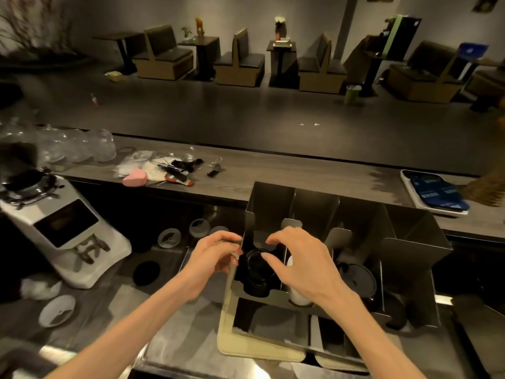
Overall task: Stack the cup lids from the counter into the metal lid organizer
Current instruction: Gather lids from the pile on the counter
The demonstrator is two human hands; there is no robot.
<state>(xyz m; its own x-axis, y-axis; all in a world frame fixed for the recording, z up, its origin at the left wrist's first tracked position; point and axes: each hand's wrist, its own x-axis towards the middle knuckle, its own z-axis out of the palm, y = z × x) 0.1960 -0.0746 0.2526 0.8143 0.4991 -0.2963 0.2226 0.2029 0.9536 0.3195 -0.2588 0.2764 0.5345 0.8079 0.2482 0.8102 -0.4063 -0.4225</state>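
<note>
The dark metal lid organizer (410,242) stands on the steel counter with several upright compartments. A stack of black lids (255,272) sits in its leftmost compartment, white lids (296,298) in the second, and a dark lid (358,277) leans in the third. My left hand (213,255) hovers at the organizer's left wall, fingers loosely curled, with nothing visible in them. Just above the black stack, my right hand (297,261) has its fingers spread and holds nothing. Loose lids lie on the counter to the left: a grey lid (169,237), another grey lid (200,227), a black lid (146,273) and a white lid (56,310).
A white coffee grinder (65,231) stands at the left. On the raised wooden bar top lie a pink heart-shaped object (134,177), small tools (180,170), clear plastic cups (76,146) and a phone (434,191). A beige mat (226,337) lies under the organizer.
</note>
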